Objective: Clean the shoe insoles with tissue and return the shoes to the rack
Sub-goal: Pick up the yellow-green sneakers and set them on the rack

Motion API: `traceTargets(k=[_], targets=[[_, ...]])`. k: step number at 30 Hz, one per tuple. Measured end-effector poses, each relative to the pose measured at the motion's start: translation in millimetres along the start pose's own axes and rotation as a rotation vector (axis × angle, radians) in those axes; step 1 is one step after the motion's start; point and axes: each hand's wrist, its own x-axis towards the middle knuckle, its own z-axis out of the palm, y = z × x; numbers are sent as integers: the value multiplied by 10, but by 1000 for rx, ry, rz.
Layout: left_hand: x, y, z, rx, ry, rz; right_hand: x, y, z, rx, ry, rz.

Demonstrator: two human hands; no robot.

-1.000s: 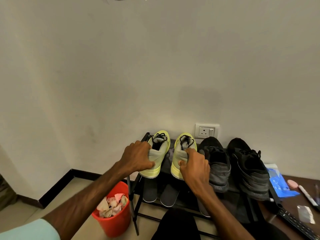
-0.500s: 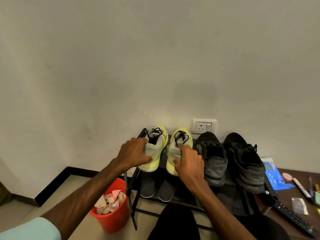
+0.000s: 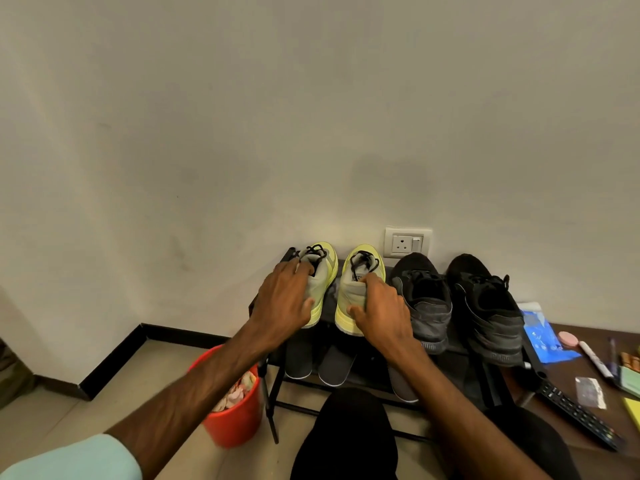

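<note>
Further back on the top shelf of the black metal shoe rack now sit the left lime-yellow mesh sneaker and the right lime-yellow mesh sneaker, toes near the wall. My left hand grips the left one's heel, fingers curled over its collar. My right hand grips the other likewise, thumb on its side. Black trainers stand just beside.

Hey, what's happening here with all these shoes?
A person holds a pair of yellow-green sneakers on the top shelf of a black shoe rack against the wall. The left hand grips the heel of the left sneaker, the right hand the heel of the right sneaker. A black pair sits beside them, and a red bucket of crumpled tissues stands on the floor.
</note>
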Motion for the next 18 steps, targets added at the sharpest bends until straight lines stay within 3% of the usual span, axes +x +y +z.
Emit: traceTargets(k=[6, 14, 18], targets=[[50, 501, -115, -93, 156, 148, -64, 184, -262, 71, 25, -61], [253, 1666, -282, -282, 146, 326, -272, 716, -1338, -69, 125, -50], [208, 2374, -282, -365, 99, 412, -558, 1136, -1863, -202, 64, -25]])
